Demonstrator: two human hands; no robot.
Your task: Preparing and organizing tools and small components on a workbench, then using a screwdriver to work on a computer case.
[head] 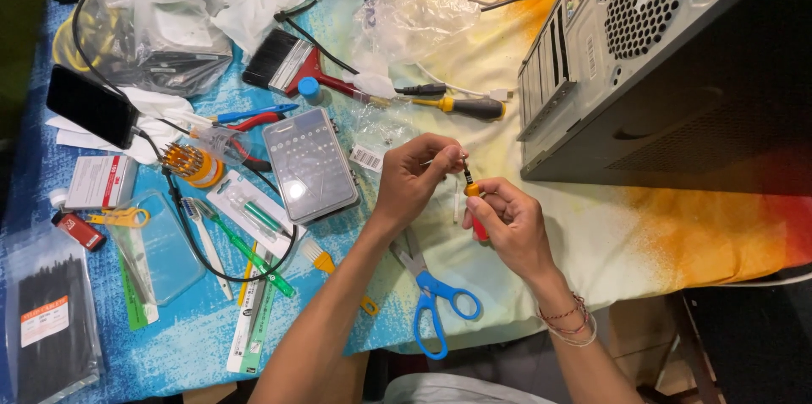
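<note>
The right hand (512, 222) has its grip clenched around a small red-and-orange screwdriver (475, 201), held upright over the worktop (660, 235). The left hand (414, 175) pinches its black bit (466, 172) at the tip. Blue-handled scissors (431, 290) lie just near of the hands, a grey computer case (643, 57) far right.

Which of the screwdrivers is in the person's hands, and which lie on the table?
The small red one with an orange collar is held by both hands. The yellow-and-black one and the thin black one lie by the computer case.

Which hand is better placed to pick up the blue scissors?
Probably the left hand: it only pinches the bit at the tip, and its forearm lies beside the blue scissors. The right hand grips the small screwdriver.
</note>
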